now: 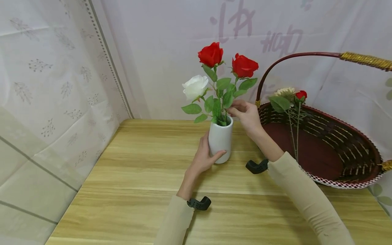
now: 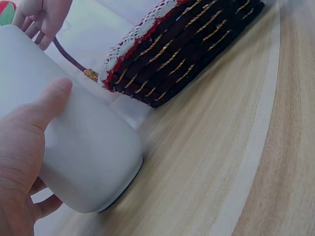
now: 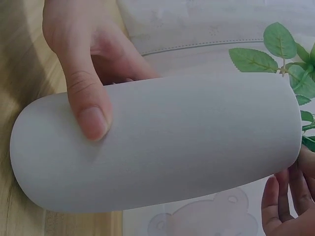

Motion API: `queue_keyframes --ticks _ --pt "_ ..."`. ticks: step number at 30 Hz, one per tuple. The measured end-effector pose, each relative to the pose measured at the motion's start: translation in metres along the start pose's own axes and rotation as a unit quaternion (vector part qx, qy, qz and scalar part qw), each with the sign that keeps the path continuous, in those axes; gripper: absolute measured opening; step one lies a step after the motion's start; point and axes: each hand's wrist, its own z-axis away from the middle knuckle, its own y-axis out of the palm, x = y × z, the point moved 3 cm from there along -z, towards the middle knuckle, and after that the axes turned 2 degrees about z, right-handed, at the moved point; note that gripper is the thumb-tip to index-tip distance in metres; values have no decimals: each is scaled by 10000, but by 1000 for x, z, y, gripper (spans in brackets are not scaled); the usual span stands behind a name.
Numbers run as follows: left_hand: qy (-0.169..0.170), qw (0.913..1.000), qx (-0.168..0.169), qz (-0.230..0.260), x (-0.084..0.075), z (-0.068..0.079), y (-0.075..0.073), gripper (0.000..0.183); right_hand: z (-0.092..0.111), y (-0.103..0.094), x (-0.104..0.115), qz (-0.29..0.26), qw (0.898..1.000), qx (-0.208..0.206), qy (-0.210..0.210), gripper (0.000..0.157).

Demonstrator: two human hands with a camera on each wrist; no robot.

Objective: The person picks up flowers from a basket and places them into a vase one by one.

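Observation:
A tall white vase (image 1: 221, 141) stands on the table, and my left hand (image 1: 204, 154) grips its lower side, thumb across the front. From its mouth rise a white rose (image 1: 195, 87) and two red roses, one taller at the back (image 1: 211, 54) and one leaning right (image 1: 245, 66), all with green leaves. At the right of the rim, my right hand (image 1: 246, 115) pinches the stem of the right-leaning red rose among the leaves. The right wrist view shows its curled fingers (image 3: 278, 201) beside the rim, the fingertips' hold partly hidden by the vase.
A dark woven basket (image 1: 361, 149) with a tall arched handle (image 1: 303, 54) stands at the right. A cream flower (image 1: 285, 92) and a red rose (image 1: 301, 95) lean inside it. Behind the wooden table (image 1: 137, 170) hangs a printed cloth (image 1: 159, 61).

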Motion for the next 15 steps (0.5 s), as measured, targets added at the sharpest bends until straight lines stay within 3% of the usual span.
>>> queue_keyframes --ticks 15 --pt "-31 10000 22 -18 -2 0 0 102 6 2 -8 121 9993 30 346 33"
